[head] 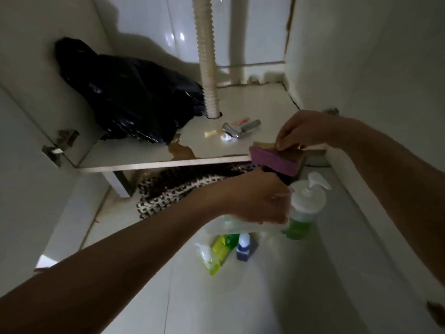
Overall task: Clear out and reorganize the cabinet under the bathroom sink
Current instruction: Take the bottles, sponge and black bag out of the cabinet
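Nearest me, her left hand (pixel 260 201) grips a clear bag (pixel 240 224) above three bottles (pixel 226 251) on the floor; a fourth, a green pump bottle (pixel 304 208), stands just beside it. Her right hand (pixel 303 131) pinches one sponge (pixel 277 156) at the cabinet shelf (pixel 168 162) edge. Inside lie one black bag (pixel 134 100) and some small tubes (pixel 238 128). I'd guess dropping the sponge could topple the pump bottle.

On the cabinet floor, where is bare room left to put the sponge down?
Bare floor lies right of the white corrugated drain hose, back to the rear wall, behind the small tubes. The left is filled by the crumpled black plastic bag; a brown stain marks the front edge.
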Available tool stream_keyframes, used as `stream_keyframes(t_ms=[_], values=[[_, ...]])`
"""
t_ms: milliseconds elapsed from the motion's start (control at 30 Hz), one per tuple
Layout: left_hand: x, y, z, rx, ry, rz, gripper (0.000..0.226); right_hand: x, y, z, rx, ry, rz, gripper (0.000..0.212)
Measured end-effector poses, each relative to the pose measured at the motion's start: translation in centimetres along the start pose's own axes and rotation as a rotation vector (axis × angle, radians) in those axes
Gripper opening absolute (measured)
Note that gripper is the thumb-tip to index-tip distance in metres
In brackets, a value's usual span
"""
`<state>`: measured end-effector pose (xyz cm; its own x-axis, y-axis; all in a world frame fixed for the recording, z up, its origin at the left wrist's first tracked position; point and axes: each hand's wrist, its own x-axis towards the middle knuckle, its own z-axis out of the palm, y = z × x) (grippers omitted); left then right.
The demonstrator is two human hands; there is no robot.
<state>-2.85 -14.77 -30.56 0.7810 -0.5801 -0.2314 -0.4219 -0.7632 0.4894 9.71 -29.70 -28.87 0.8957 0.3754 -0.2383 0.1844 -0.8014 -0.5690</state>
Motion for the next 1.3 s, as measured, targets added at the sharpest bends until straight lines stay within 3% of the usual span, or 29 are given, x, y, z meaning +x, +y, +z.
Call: stream_keyframes(t_ms=[167, 300, 367, 500, 600, 700, 767, 967, 1033, 1100, 1200, 1300], values=[[2.3, 2.8, 7.6, 0.031, -0.202, 0.207, 0.021, -4.4, 1.6, 2.4, -0.317, -0.279, 0.143, 0.005], [2.7, 2.3, 15.0, 0.091, -0.332, 0.258, 0.024, -5.9, 5.8, 7.8, -0.476, -0.456, 0.279, 0.024], [2.3, 1.1, 18.1, 0.088, -0.352, 0.245, 0.026, -6.8, 8.3, 11.0, -0.548, -0.470, 0.308, 0.026], [0.5, -1.7, 22.2, 0.112, -0.399, 0.189, 0.033, -9.0, 11.9, 16.6, -0.690, -0.338, 0.319, 0.016], [-1.0, -3.4, 23.8, 0.148, -0.387, 0.181, 0.039, -9.9, 12.4, 19.2, -0.739, -0.372, 0.340, 0.015], [-1.8, -4.7, 24.2, 0.116, -0.374, 0.165, 0.039, -10.2, 11.6, 20.0, -0.725, -0.467, 0.366, 0.015], [-2.1, -4.9, 24.0, 0.131, -0.397, 0.167, 0.038, -9.9, 10.8, 19.8, -0.724, -0.526, 0.372, 0.029], [0.6, -3.8, 16.6, 0.240, -0.409, 0.198, 0.030, -6.1, 5.2, 16.0, -0.625, -0.479, 0.286, 0.011], [1.6, -4.1, 11.7, 0.151, -0.534, 0.074, 0.024, -4.3, 2.0, 13.7, -0.570, -0.540, 0.235, 0.025], [1.8, -5.0, 5.7, -0.064, -0.582, -0.115, 0.016, -3.1, -1.1, 10.6, -0.515, -0.479, 0.156, 0.027], [0.8, -8.0, -3.9, -0.244, -0.309, -0.254, 0.016, -1.5, -3.9, 6.0, -0.381, -0.255, 0.060, 0.013], [0.1, -12.9, -9.6, -0.354, 0.201, -0.307, 0.013, 0.8, -4.1, 3.8, -0.306, -0.013, 0.002, 0.011]])
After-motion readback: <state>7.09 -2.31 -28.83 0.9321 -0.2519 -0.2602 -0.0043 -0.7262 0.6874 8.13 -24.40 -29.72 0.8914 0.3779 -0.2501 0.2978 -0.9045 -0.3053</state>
